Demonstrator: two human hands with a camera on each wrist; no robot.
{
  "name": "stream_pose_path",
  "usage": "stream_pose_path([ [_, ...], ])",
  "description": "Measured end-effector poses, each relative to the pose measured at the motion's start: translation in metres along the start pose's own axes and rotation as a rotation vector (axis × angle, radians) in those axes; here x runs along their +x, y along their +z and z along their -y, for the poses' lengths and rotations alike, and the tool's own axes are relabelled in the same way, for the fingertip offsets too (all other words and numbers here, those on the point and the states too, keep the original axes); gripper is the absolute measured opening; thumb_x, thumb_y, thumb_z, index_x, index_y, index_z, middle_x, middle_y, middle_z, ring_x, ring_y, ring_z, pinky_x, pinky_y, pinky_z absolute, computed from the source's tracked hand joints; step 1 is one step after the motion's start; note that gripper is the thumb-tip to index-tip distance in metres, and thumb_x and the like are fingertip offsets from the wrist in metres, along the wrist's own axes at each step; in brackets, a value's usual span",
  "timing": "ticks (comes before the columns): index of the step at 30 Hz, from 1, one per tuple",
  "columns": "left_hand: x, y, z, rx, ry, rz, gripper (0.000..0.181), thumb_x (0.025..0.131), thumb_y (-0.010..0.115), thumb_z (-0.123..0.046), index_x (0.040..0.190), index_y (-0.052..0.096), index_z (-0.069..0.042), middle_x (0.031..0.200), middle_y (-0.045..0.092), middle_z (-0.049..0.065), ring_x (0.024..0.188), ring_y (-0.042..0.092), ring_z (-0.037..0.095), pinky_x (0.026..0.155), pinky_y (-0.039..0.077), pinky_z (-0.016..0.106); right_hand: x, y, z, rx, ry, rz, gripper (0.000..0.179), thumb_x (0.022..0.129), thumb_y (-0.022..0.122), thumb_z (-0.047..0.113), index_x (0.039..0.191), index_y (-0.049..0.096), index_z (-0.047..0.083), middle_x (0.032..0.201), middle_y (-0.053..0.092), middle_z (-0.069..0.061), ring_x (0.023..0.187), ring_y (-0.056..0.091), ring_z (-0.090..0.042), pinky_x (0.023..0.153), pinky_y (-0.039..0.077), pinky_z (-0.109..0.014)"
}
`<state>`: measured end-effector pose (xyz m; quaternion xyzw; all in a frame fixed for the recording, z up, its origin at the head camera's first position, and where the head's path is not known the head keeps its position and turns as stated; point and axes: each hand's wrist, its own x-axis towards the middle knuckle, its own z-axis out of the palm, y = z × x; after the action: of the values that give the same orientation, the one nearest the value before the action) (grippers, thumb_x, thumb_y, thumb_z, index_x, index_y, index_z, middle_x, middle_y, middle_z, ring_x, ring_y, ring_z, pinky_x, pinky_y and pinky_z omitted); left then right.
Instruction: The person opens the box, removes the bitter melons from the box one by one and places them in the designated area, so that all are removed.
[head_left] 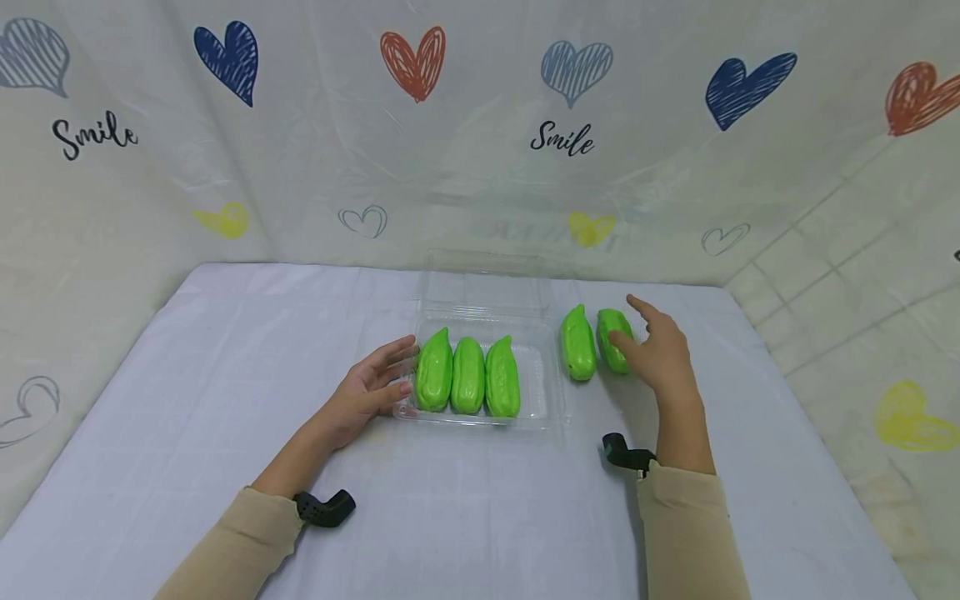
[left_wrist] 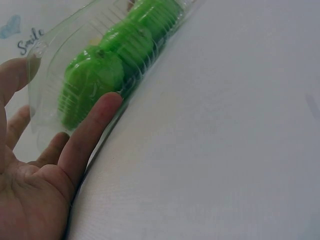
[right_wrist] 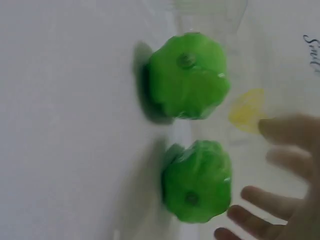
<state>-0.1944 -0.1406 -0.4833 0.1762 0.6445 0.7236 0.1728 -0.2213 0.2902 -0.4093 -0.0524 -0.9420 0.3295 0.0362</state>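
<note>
Three bright green toy gourds [head_left: 468,375], ridged and some with pointed tips, lie side by side in a clear plastic clamshell box [head_left: 536,375] with its lid raised at the back. At the box's left side, my left hand [head_left: 367,392] rests its extended fingers and thumb along the wall. To the right of the box, two more green gourds stand out on the cloth, a nearer one [head_left: 577,343] and an outer one [head_left: 611,325]. Over the outer gourd hovers my right hand [head_left: 660,346], fingers spread and thumb overlapping it in the head view.
A white cloth covers the table [head_left: 465,508]. Behind it hangs a pale curtain [head_left: 480,183] printed with hearts and the word Smile. Black wrist cameras sit on both forearms, above beige sleeves [head_left: 686,525].
</note>
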Motion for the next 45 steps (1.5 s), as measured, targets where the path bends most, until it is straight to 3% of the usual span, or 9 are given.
stream_pose_path([
  [3,0.000,0.000,0.000,0.001,-0.001,-0.001,0.071,0.097,0.063,-0.010,0.158,0.025,-0.012,0.160,0.028,0.014,0.146,0.030,0.038,0.087,0.057,0.036,-0.004,-0.005,0.010,0.137,-0.020,-0.062,0.065,0.097,0.060,0.034,0.156,0.035,0.025,0.158,0.036,-0.016,0.139,0.041,-0.043,0.103,0.039,-0.066],
  [6,0.000,-0.001,0.001,0.002,-0.002,-0.003,0.071,0.097,0.063,-0.009,0.158,0.025,-0.012,0.161,0.028,0.014,0.146,0.030,0.038,0.087,0.057,0.036,-0.007,-0.010,0.021,0.313,-0.041,-0.062,0.062,0.097,0.062,0.035,0.154,0.037,0.034,0.157,0.040,-0.009,0.139,0.045,-0.035,0.105,0.043,-0.057],
  [12,0.000,-0.001,0.000,0.011,-0.005,-0.004,0.072,0.097,0.063,-0.010,0.158,0.026,-0.013,0.161,0.028,0.013,0.146,0.030,0.038,0.087,0.057,0.036,-0.012,-0.009,0.040,0.621,-0.135,0.048,0.059,0.097,0.065,0.024,0.152,0.043,0.029,0.149,0.045,-0.012,0.125,0.055,-0.022,0.090,0.052,-0.022],
  [16,0.000,-0.001,0.001,0.026,-0.002,-0.004,0.072,0.097,0.063,-0.011,0.158,0.026,-0.013,0.161,0.028,0.013,0.146,0.031,0.038,0.088,0.056,0.035,-0.013,-0.006,0.048,0.732,-0.174,0.121,0.057,0.097,0.067,0.021,0.150,0.046,0.027,0.147,0.047,-0.014,0.118,0.059,-0.016,0.087,0.055,-0.025],
  [26,0.001,-0.002,0.002,0.027,0.003,-0.004,0.071,0.097,0.064,-0.012,0.158,0.026,-0.012,0.161,0.029,0.013,0.146,0.032,0.037,0.089,0.056,0.036,-0.015,0.013,0.064,0.729,-0.226,0.255,0.057,0.098,0.065,0.024,0.151,0.044,0.027,0.148,0.047,-0.012,0.128,0.056,-0.030,0.091,0.055,-0.032],
  [38,0.000,-0.001,0.001,0.021,-0.002,-0.003,0.070,0.097,0.063,-0.012,0.158,0.027,-0.014,0.160,0.029,0.012,0.146,0.031,0.037,0.089,0.056,0.035,-0.020,0.036,0.080,0.730,-0.239,0.364,0.058,0.097,0.067,0.020,0.150,0.045,0.025,0.146,0.049,-0.010,0.126,0.057,-0.029,0.094,0.055,-0.041],
  [45,0.001,-0.002,0.003,0.015,-0.005,-0.006,0.069,0.097,0.062,-0.009,0.158,0.028,-0.014,0.160,0.030,0.012,0.146,0.032,0.036,0.089,0.056,0.035,-0.023,0.042,0.084,0.615,-0.262,0.434,0.058,0.097,0.066,0.023,0.150,0.044,0.028,0.149,0.045,-0.010,0.133,0.050,-0.038,0.093,0.054,-0.045],
])
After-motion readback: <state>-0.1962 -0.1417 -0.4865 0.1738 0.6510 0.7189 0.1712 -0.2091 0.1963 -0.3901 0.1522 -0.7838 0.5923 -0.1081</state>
